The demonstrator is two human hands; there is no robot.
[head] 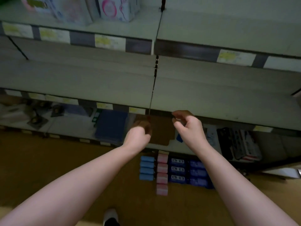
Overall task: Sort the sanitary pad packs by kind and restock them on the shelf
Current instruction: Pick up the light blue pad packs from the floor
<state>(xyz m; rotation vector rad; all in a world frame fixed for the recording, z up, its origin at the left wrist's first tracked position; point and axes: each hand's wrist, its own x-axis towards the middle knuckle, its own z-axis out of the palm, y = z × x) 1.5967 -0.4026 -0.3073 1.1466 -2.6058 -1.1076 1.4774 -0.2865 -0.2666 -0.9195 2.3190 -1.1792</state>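
Note:
Sanitary pad packs lie in rows on the brown floor below my hands: light blue packs point(147, 168), pink packs point(162, 173) and dark blue packs point(189, 172). More packs point(112, 8) stand on the top shelf at the left. The middle shelf point(211, 98) is bare. My left hand point(138, 132) hangs in front of that shelf's front edge with its fingers curled in shadow, and nothing shows in them. My right hand point(189, 126) is beside it, fingers loosely curled and apart, holding nothing.
A brown cardboard sheet point(162, 132) lies on the lowest shelf behind my hands, with a dark blue pack point(112, 126) to its left and dark packages point(239, 144) to its right. Price labels point(110, 41) line the shelf edges. My shoe point(110, 216) shows at the bottom.

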